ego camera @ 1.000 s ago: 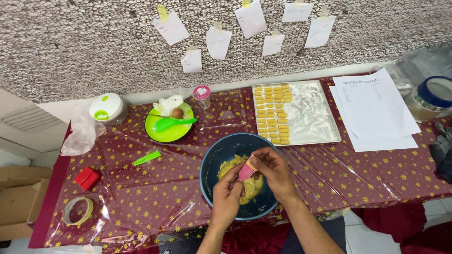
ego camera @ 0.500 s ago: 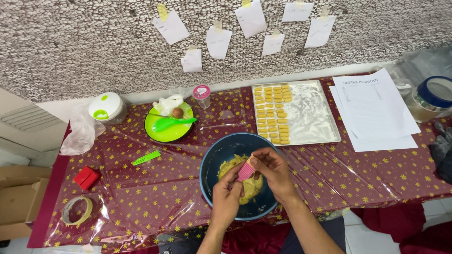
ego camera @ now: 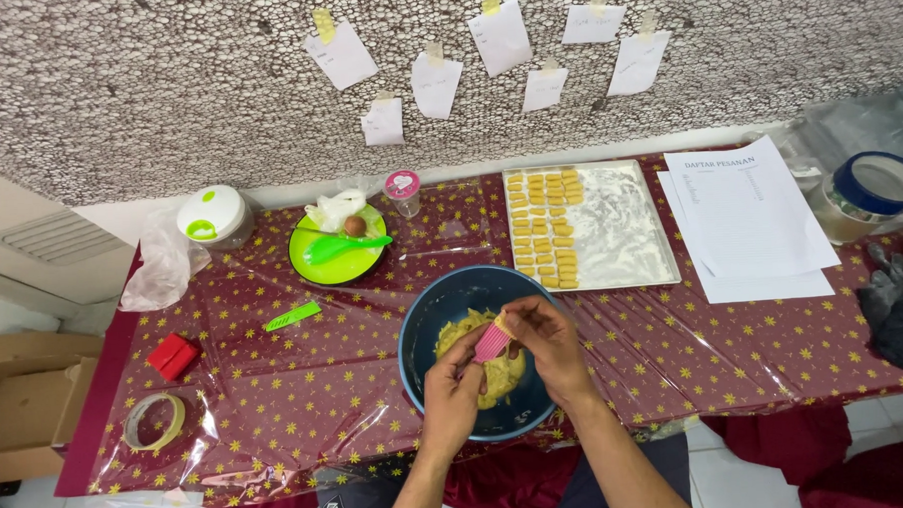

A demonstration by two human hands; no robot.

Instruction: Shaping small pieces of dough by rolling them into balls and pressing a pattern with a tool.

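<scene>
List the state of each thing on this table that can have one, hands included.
Left hand: over the bowl, fingers on the pink mould.
Right hand: gripping the pink mould.
Pink mould: held between both hands.
Blue bowl: holds yellow dough.
Baking tray: floured, left part lined with dough pieces.
Green plate: loaded, green spoon on it.
Small jar: lid on.
Tape roll: lying flat.
</scene>
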